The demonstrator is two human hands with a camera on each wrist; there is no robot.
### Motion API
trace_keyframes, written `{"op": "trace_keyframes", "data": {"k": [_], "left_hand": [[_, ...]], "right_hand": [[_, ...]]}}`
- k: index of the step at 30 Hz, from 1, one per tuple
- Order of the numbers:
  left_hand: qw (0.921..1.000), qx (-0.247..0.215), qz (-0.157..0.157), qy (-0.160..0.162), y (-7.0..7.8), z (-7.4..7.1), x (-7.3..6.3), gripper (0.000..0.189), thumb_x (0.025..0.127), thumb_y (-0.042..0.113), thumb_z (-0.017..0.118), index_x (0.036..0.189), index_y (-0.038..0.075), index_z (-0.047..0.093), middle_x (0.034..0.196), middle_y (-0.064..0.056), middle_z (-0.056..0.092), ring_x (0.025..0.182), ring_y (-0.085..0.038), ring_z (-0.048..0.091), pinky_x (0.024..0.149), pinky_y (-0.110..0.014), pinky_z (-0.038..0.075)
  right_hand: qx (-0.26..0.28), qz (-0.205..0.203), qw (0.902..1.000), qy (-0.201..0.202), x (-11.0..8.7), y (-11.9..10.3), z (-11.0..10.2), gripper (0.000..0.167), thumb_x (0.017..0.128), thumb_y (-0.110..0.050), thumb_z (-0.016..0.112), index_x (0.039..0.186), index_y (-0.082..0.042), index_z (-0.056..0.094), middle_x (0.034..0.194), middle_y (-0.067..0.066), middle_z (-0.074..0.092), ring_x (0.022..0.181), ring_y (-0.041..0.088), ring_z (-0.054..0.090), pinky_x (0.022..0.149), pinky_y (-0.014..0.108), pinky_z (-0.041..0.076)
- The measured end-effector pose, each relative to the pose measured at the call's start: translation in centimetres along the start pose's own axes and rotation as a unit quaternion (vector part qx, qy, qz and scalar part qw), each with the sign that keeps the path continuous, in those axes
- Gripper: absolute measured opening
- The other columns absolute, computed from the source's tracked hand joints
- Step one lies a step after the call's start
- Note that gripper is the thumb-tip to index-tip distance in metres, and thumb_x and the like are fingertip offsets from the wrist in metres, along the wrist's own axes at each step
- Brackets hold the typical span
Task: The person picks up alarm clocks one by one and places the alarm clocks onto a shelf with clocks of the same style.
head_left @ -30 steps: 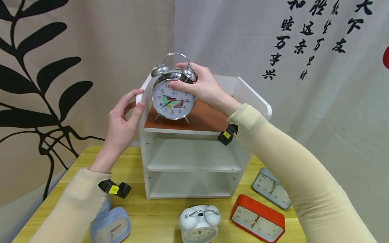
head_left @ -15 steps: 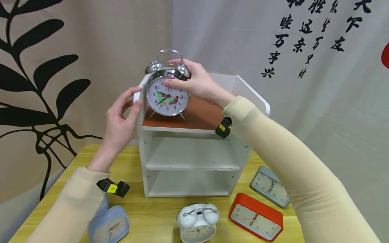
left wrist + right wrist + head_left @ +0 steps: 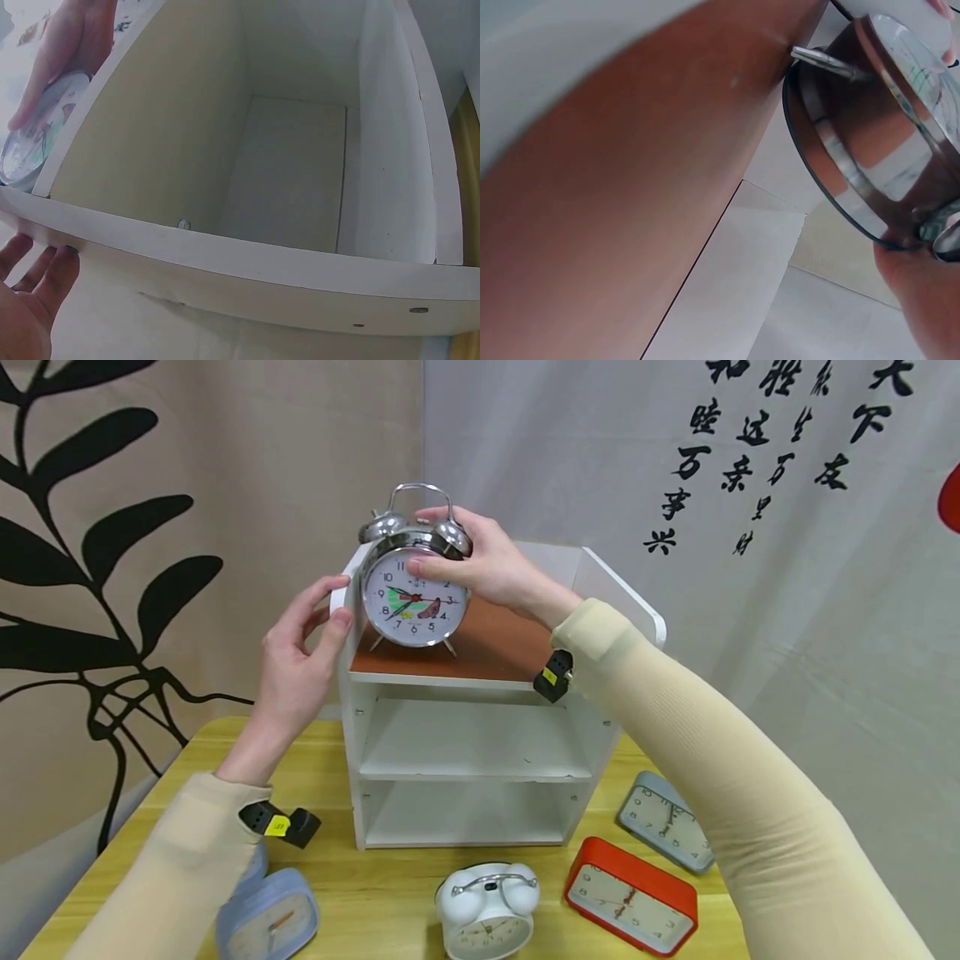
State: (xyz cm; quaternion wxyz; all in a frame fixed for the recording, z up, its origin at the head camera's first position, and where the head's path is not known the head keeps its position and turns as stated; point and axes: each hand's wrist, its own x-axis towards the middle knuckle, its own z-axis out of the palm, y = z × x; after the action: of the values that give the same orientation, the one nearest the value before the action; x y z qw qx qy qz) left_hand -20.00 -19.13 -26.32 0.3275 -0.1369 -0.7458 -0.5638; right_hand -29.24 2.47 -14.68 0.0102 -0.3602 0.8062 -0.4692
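Note:
A silver twin-bell alarm clock (image 3: 414, 597) with a white dial stands upright at the left end of the brown top (image 3: 487, 647) of a small white shelf unit (image 3: 352, 760). My right hand (image 3: 483, 560) grips its upper part, thumb across the front of the dial and the other fingers behind, beneath the handle. In the right wrist view, the clock's metal foot (image 3: 829, 64) comes right at the brown surface. My left hand (image 3: 296, 652) touches the unit's left side panel; in the left wrist view its fingers (image 3: 60, 281) rest against the outer face.
In front of the unit, a white twin-bell clock (image 3: 487, 910), a red clock (image 3: 633, 893) and a grey clock (image 3: 667, 822) stand or lie on the wooden table (image 3: 397, 893). A blue clock (image 3: 270, 918) is near my left forearm. Cloth (image 3: 555, 460) hangs behind.
Over the second, the view shifts slightly, and the clock and right hand edge a little left along the shelf top. The last half second shows almost no movement; the left hand keeps its place.

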Motion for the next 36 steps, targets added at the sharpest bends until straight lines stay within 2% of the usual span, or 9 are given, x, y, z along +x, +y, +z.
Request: {"op": "trace_keyframes", "data": {"k": [4, 13, 19, 24, 27, 31, 34, 36], "left_hand": [[1.0, 0.001, -0.002, -0.002, 0.1, -0.1, 0.0, 0.04, 0.11, 0.02, 0.055, 0.15, 0.018, 0.057, 0.155, 0.001, 0.056, 0.13, -0.013, 0.061, 0.093, -0.008, 0.056], [1.0, -0.001, 0.007, -0.005, -0.1, -0.1, 0.1, 0.041, 0.11, 0.023, 0.055, 0.15, 0.016, 0.056, 0.156, -0.003, 0.055, 0.126, -0.005, 0.06, 0.092, -0.007, 0.056], [1.0, 0.001, 0.007, -0.007, -0.1, -0.1, 0.0, 0.041, 0.11, 0.023, 0.055, 0.15, 0.016, 0.056, 0.156, -0.003, 0.055, 0.131, -0.015, 0.061, 0.092, -0.006, 0.055], [0.9999, 0.004, 0.005, -0.01, -0.1, -0.1, 0.1, 0.041, 0.11, 0.023, 0.055, 0.151, 0.018, 0.056, 0.156, -0.002, 0.055, 0.133, -0.022, 0.061, 0.092, -0.006, 0.055], [0.9999, 0.004, 0.003, -0.012, -0.1, -0.1, 0.1, 0.041, 0.11, 0.023, 0.055, 0.151, 0.017, 0.055, 0.156, -0.002, 0.055, 0.133, -0.021, 0.061, 0.093, -0.007, 0.055], [1.0, 0.001, 0.001, -0.006, -0.1, -0.1, 0.1, 0.041, 0.109, 0.021, 0.056, 0.15, 0.016, 0.056, 0.155, -0.002, 0.056, 0.131, -0.02, 0.061, 0.092, -0.007, 0.056], [1.0, 0.0, 0.0, -0.003, -0.1, -0.1, 0.1, 0.04, 0.109, 0.019, 0.056, 0.15, 0.016, 0.057, 0.154, -0.002, 0.056, 0.131, -0.021, 0.062, 0.092, -0.009, 0.057], [1.0, -0.001, -0.001, -0.003, -0.1, -0.2, 0.1, 0.041, 0.109, 0.019, 0.056, 0.15, 0.016, 0.057, 0.155, -0.001, 0.056, 0.131, -0.02, 0.062, 0.093, -0.009, 0.057]], "right_hand": [[0.002, -0.002, 1.0, -0.002, 0.1, 0.0, 0.0, 0.064, 0.096, -0.019, 0.077, 0.153, -0.014, 0.048, 0.126, 0.017, 0.074, 0.108, 0.023, 0.075, 0.096, 0.033, 0.064], [-0.009, 0.0, 1.0, -0.004, 0.0, -0.2, 0.0, 0.065, 0.097, -0.021, 0.076, 0.154, -0.015, 0.047, 0.126, 0.016, 0.074, 0.108, 0.023, 0.075, 0.095, 0.034, 0.064], [-0.021, -0.005, 0.9997, -0.008, -0.1, -0.1, -0.2, 0.071, 0.097, -0.024, 0.077, 0.158, -0.018, 0.041, 0.127, 0.013, 0.073, 0.11, 0.021, 0.074, 0.098, 0.033, 0.062], [-0.055, 0.001, 0.9985, -0.004, -0.4, -0.3, -0.5, 0.089, 0.096, -0.034, 0.077, 0.167, -0.026, 0.024, 0.13, 0.009, 0.071, 0.116, 0.016, 0.071, 0.111, 0.032, 0.055], [-0.06, 0.011, 0.9981, 0.001, -0.5, -0.5, -0.6, 0.098, 0.095, -0.037, 0.076, 0.169, -0.029, 0.012, 0.151, 0.009, 0.058, 0.128, 0.016, 0.066, 0.118, 0.032, 0.05], [-0.062, 0.021, 0.9978, 0.007, -0.9, -0.8, -0.7, 0.103, 0.096, -0.039, 0.074, 0.17, -0.032, 0.003, 0.172, 0.007, 0.032, 0.145, 0.021, 0.054, 0.125, 0.034, 0.044], [-0.064, 0.029, 0.9974, 0.013, -1.3, -1.1, -0.8, 0.101, 0.097, -0.041, 0.071, 0.17, -0.035, 0.001, 0.177, 0.004, 0.023, 0.157, 0.023, 0.041, 0.13, 0.037, 0.037], [-0.062, 0.033, 0.9974, 0.018, -1.7, -1.4, -1.0, 0.097, 0.098, -0.043, 0.068, 0.17, -0.037, 0.002, 0.179, -0.001, 0.018, 0.164, 0.02, 0.027, 0.135, 0.038, 0.029]]}}
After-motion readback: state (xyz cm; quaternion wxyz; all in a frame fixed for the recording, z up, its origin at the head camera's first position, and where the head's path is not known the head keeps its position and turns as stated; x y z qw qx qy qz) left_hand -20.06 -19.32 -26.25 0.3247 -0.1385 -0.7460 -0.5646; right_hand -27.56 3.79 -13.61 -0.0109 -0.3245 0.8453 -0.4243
